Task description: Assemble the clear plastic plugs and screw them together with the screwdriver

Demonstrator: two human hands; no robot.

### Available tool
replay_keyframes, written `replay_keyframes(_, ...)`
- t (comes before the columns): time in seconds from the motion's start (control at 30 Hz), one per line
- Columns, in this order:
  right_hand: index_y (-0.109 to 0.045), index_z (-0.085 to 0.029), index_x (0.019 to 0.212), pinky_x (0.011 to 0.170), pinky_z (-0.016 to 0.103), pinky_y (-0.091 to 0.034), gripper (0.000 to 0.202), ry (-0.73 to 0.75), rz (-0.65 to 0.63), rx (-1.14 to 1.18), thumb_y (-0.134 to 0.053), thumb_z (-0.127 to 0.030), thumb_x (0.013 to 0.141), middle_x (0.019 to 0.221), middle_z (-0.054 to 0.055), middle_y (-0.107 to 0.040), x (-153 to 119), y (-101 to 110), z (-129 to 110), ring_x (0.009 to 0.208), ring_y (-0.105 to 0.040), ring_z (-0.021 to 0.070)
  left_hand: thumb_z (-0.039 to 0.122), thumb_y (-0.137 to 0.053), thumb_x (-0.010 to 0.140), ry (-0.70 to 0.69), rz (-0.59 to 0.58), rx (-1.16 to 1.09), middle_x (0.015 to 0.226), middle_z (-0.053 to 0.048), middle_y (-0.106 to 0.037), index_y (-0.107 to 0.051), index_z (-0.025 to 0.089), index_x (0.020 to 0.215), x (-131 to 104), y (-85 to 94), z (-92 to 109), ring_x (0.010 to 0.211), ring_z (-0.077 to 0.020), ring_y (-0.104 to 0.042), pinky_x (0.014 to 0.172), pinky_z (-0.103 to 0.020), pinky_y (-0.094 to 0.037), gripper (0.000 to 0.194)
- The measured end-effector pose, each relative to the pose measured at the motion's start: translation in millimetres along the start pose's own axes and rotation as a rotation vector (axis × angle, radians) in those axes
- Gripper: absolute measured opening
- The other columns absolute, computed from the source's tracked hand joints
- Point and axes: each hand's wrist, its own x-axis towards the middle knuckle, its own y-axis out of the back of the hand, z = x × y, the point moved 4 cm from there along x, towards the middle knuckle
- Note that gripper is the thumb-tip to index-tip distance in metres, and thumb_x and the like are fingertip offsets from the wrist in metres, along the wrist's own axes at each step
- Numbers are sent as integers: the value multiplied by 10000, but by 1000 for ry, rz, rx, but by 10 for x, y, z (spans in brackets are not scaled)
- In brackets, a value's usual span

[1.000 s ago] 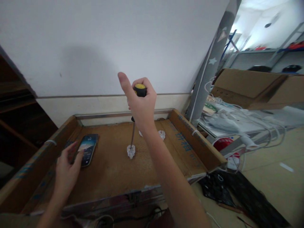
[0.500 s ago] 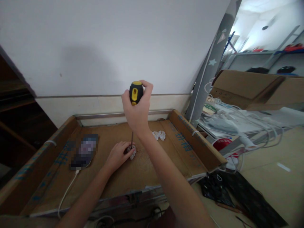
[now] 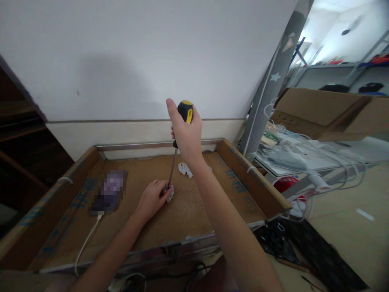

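My right hand is wrapped round the black and yellow handle of a screwdriver, thumb raised beside its top. The shaft slants down to a small clear, bumpy plastic piece on the cardboard. My left hand pinches that piece from the left and steadies it around the screwdriver's tip. The tip itself is hidden by fingers and plastic. Behind, partly covered by my right forearm, lie more clear bumpy pieces.
A cardboard-lined tray with raised side walls holds everything. On its left lies a phone with a white cable. A white wall rises behind. To the right stand a grey post and a cluttered table with a cardboard box.
My right hand has shifted slightly right and turned on the screwdriver handle, its thumb now lifted. The screwdriver leans more to the right. My left hand stays on the clear piece.
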Motion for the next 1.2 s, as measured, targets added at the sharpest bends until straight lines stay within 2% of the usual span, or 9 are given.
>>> replay_keyframes(0.1, -428, -219, 705, 656, 274, -426, 401, 124, 54, -192, -545, -599, 754, 638, -37, -427, 9, 12, -53, 623, -493, 111, 329, -487, 878, 19, 8, -2, 905, -45, -664, -594, 198, 967, 4, 20, 22, 867, -201, -583, 760, -319, -451, 191)
replay_keyframes(0.27, -366, -233, 1141, 665, 291, -428, 495, 226, 104, -268, -573, -509, 786, 775, -13, -487, -60, 18, -123, 676, -555, 143, 331, -481, 882, 20, 0, 11, 877, -42, -653, -583, 195, 935, -3, 8, 23, 860, -201, -576, 760, -321, -446, 178)
replay_keyframes(0.43, -447, -225, 1000, 715, 290, -435, 327, 350, 82, -318, -503, -504, 840, 804, 6, -515, -142, -29, -176, 744, -565, 148, 343, -477, 881, 45, 7, 30, 872, -45, -644, -579, 194, 941, -10, -2, 12, 854, -205, -576, 744, -318, -445, 190)
replay_keyframes(0.6, -457, -194, 1039, 850, 316, -412, 216, 421, 120, -379, -508, -331, 880, 984, 79, -475, -158, -22, -248, 948, -529, 175, 365, -460, 883, 49, 2, 57, 887, -53, -646, -566, 192, 934, -10, -1, -1, 840, -206, -582, 736, -322, -452, 209)
replay_keyframes(0.8, -401, -191, 970, 835, 314, -409, 158, 454, 25, -239, -466, -138, 836, 943, 53, -473, -171, 3, -321, 893, -503, 147, 368, -490, 867, 59, 16, 22, 1011, -61, -658, -545, 200, 1074, -23, -27, -7, 938, -209, -599, 821, -336, -459, 273)
replay_keyframes(0.9, -384, -215, 809, 669, 243, -414, 103, 329, 12, -64, -475, -170, 824, 742, -27, -406, -163, 65, -314, 674, -460, 87, 389, -497, 859, 128, 108, 158, 1108, -76, -644, -536, 212, 1172, -94, 211, -40, 1041, -250, -567, 899, -396, -426, 361)
replay_keyframes(1.03, -353, -226, 684, 519, 211, -366, 303, 151, -85, 167, -553, -402, 828, 596, -67, -317, -164, 146, -298, 524, -382, 65, 473, -394, 875, 559, 386, 405, 1103, -137, -632, -549, 182, 1196, -441, 851, -440, 1039, -352, -556, 843, -477, -443, 460)
replay_keyframes(1.1, -353, -226, 656, 482, 213, -345, 347, 110, -112, 220, -586, -434, 806, 566, -73, -310, -169, 188, -298, 495, -365, 65, 545, -384, 847, 738, 365, 453, 1142, -178, -607, -506, 154, 1253, -668, 1061, -748, 1058, -405, -540, 802, -507, -454, 577)
replay_keyframes(1.2, -350, -225, 630, 463, 215, -335, 361, 79, -115, 263, -603, -416, 802, 545, -74, -314, -187, 237, -304, 475, -353, 64, 524, -409, 824, 859, 221, 342, 1070, -165, -651, -535, 149, 1213, -947, 1113, -1182, 984, -376, -602, 780, -482, -479, 555)
